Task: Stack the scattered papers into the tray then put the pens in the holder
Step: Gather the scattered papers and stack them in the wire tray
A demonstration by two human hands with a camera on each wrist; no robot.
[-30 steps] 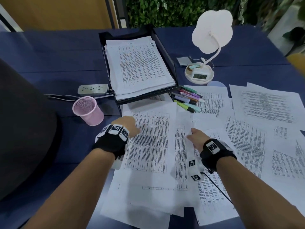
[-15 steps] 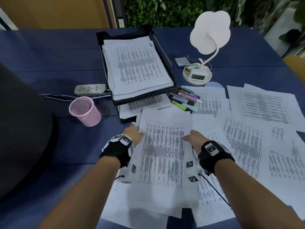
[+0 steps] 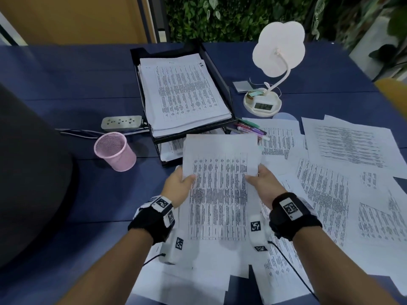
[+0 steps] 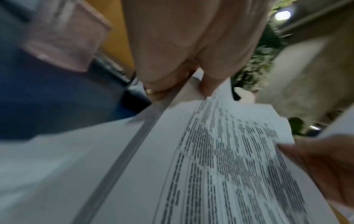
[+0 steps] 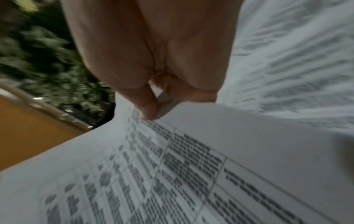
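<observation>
Dark blue surface [image 3: 66,84] under a leafy green wall, and both hands are up with a printed white sheet of paper [image 3: 220,190] lifted clear of the mess, just in front of the black two-tier paper tray [image 3: 220,73]. Left hand [image 3: 178,188] pinches the sheet's left edge, thumb on top, fingers underneath; right hand [image 3: 262,183] pinches the right edge the same way. From the left wrist view a ring shows on one finger and the sheet bows slightly between the two grips. Its face carries a ruled table of dense black text, far too small and blurred to read. A thick stack of similar printed pages [image 3: 182,93] already fills the tray's top tier, with more in the lower tier. Scattered printed sheets [image 3: 343,150] cover the surface to the right and below the arms. Coloured marker pens [image 3: 248,128] lie bunched just right of the tray, partly hidden behind the lifted sheet. Pink mesh pen holder [image 3: 115,150] stands upright to the left, beside a white power strip [image 3: 121,123]. White flower-shaped desk lamp [image 3: 277,49] rises from a base with a small digital display, digits unreadable.
</observation>
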